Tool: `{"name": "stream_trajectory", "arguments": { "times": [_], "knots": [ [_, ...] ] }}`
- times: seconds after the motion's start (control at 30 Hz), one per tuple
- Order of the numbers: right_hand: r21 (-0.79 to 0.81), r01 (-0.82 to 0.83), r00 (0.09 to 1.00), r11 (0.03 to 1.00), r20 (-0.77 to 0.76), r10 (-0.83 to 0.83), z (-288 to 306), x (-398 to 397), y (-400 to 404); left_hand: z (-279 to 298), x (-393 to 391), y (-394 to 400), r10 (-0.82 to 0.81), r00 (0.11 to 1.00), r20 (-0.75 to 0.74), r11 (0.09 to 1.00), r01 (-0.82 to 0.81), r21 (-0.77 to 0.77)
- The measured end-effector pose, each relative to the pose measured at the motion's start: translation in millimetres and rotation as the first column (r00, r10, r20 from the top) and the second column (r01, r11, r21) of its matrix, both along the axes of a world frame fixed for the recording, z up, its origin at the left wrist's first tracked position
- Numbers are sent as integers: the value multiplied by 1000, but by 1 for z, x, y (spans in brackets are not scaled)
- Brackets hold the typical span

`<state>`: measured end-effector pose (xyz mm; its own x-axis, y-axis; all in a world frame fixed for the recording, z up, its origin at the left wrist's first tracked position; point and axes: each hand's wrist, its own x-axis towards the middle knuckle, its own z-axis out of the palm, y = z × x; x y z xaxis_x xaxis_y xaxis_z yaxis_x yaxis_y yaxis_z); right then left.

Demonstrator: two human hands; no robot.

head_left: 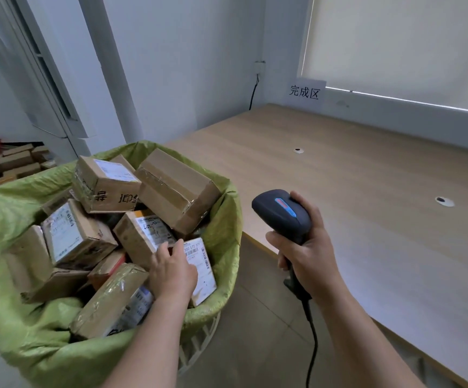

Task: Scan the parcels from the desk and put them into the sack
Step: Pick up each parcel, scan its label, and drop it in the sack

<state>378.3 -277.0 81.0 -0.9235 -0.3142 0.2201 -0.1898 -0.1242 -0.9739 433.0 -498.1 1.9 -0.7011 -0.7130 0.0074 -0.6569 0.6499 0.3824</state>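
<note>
A green sack in a white basket is filled with several brown cardboard parcels. My left hand reaches into the sack at its right side and holds a parcel with a white barcode label, thumb on the label and fingers over its left edge. My right hand grips the handle of a black barcode scanner held above the floor, between the sack and the desk. The scanner's head points left toward the sack, and its cable hangs down. No parcels lie on the wooden desk.
A paper sign stands at the desk's back edge against the wall. Two cable holes are set in the desk top. More cardboard boxes are stacked on the floor at far left. Tiled floor shows between sack and desk.
</note>
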Motion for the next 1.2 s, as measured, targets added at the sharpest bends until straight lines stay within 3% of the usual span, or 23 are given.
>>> {"name": "stream_trajectory", "arguments": {
  "times": [0.33,0.47,0.57,0.63,0.77,0.93,1.07,1.2],
  "knots": [
    [33,12,1000,999,2,-12,-2,-1,1,-16,-3,-7,-90,995,-30,987,94,128],
    [30,6,1000,1000,-14,-5,0,-3,-7,-13,-1,-6,-77,980,-182,997,75,-17],
    [27,2,1000,1000,-19,-1,1,-4,-13,-15,-4,9,-202,943,-265,977,178,-114],
    [27,3,1000,1000,-19,-2,0,-6,-15,-20,-6,21,-290,932,-217,952,257,-167],
    [20,9,1000,1000,-11,-9,-4,-9,-15,-42,-10,44,-414,910,29,875,407,-262],
    [23,15,1000,1000,6,-15,-10,-12,-9,-62,-10,51,-429,871,240,834,484,-266],
    [11,12,1000,1000,16,-12,-11,-14,1,-57,-10,48,-404,881,247,859,458,-227],
    [2,-11,1000,1000,14,11,-9,-13,9,-39,-9,55,-378,923,71,911,385,-148]
  ]
}}
